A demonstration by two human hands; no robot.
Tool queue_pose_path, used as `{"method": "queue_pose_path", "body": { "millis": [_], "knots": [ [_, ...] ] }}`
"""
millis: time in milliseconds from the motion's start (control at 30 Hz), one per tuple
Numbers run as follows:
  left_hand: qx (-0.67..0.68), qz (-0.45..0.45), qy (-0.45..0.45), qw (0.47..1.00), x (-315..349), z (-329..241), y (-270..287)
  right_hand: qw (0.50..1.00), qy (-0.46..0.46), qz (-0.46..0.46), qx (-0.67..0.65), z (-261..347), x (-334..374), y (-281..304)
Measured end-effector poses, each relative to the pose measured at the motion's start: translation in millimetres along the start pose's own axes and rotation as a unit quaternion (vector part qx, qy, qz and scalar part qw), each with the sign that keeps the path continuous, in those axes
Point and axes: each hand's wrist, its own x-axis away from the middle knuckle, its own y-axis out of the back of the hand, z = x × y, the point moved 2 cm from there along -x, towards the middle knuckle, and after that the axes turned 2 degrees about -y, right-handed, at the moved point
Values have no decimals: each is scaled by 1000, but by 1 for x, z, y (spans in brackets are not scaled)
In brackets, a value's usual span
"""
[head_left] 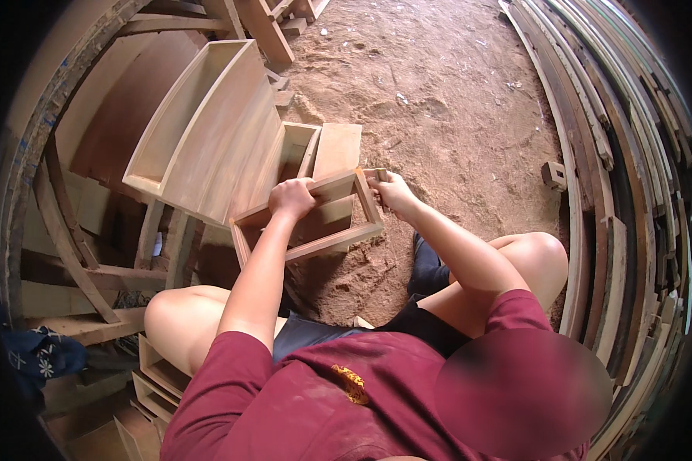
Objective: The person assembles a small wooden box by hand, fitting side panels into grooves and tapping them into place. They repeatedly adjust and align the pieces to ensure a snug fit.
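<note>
An open rectangular wooden drawer frame (334, 242) is held tilted in front of me, between my knees. My left hand (292, 198) is closed round its far side, near the left corner. At the far right corner my right hand (394, 194) is closed on a small, flat brownish piece (377, 175), pressed against or right beside the frame's outer side. What that piece is, I cannot make out. Just beyond the frame stand another drawer box (294, 151) and a pale wooden block-like piece (338, 148).
A larger wooden drawer (215, 127) stands at the left on timber supports. Long boards (592, 154) are stacked along the right. A small wood block (553, 176) lies beside them on the dirt floor (454, 100). More drawers (158, 376) sit at lower left, near a dark patterned cloth (44, 355).
</note>
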Motion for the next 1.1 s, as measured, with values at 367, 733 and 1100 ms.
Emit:
{"method": "queue_pose_path", "body": {
  "millis": [367,733,1100],
  "knots": [
    [2,4,16,1000,0,0,-4,1000,-10,-3,-21,-6,2,-2],
    [9,5,10,1000,-2,2,-4,997,0,-59,42,9,3,-5],
    [5,7,8,1000,-1,3,-4,990,-42,-77,113,17,-12,-6]
  ]
}}
